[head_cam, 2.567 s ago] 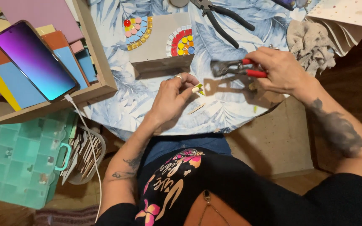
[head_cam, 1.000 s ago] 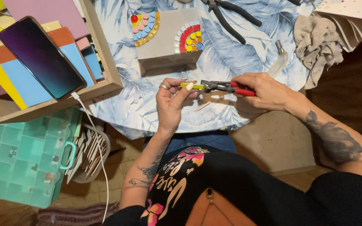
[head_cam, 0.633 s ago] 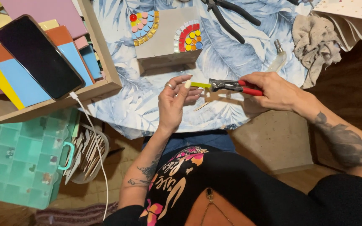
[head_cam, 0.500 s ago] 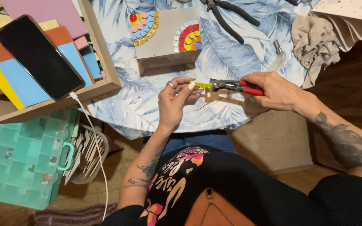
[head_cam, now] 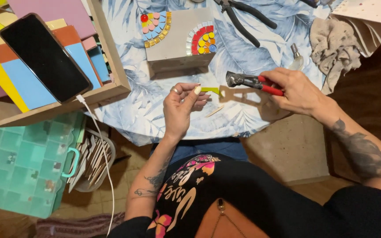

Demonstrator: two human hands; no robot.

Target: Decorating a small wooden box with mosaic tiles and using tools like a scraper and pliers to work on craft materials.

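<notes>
A: What do the 2 hands grip?
B: The left hand (head_cam: pixel 181 105) pinches a thin yellow-green tile strip (head_cam: pixel 210 90) between curled fingertips. The right hand (head_cam: pixel 297 91) closes around the red handles of the nippers (head_cam: pixel 248 81), just right of the strip.

A: Materials nearby?
B: A grey block (head_cam: pixel 177 42) with 2 glossy mosaic fans lies far. A wooden tray (head_cam: pixel 111 66) of flat coloured sheets, with a black phone (head_cam: pixel 45 57), sits left on the leaf-print cloth (head_cam: pixel 146 110).

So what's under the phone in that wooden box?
The phone lies on flat coloured sheets in the wooden box: blue, yellow, orange and pink ones show around it. Whatever lies directly beneath the phone is covered, and so is the box's bottom.
</notes>
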